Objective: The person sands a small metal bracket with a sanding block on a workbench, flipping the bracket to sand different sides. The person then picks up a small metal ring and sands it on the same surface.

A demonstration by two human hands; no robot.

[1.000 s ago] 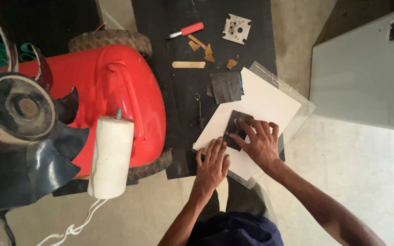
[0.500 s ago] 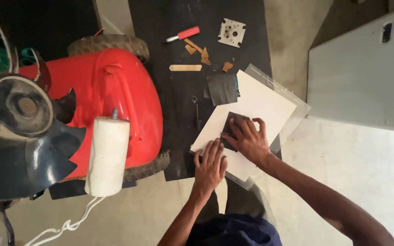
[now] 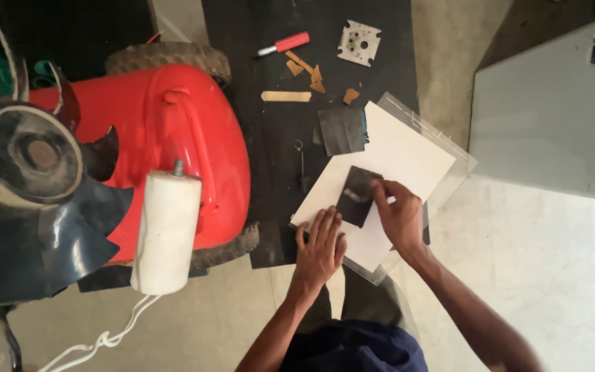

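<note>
A white sheet point(image 3: 408, 155) lies on a clear plastic sleeve across the edge of a black mat point(image 3: 270, 131). On the sheet rests a small dark rectangular piece point(image 3: 356, 196). My left hand point(image 3: 319, 248) lies flat on the sheet's near corner, fingers spread, just beside the dark piece. My right hand point(image 3: 399, 215) pinches the dark piece's right edge with thumb and fingers. A second dark square piece point(image 3: 342, 129) sits above the sheet.
A red machine body point(image 3: 173, 145) with small wheels stands left, with a white cylinder point(image 3: 166, 231) and a black fan point(image 3: 29, 179) in front. A red-handled screwdriver point(image 3: 284, 45), wooden stick point(image 3: 286, 96), brown scraps and a metal plate point(image 3: 359, 43) lie on the mat. A grey panel point(image 3: 552, 110) is right.
My right hand has shifted from covering the dark piece to holding its right edge, baring more of it. My left hand stays pressed on the sheet.
</note>
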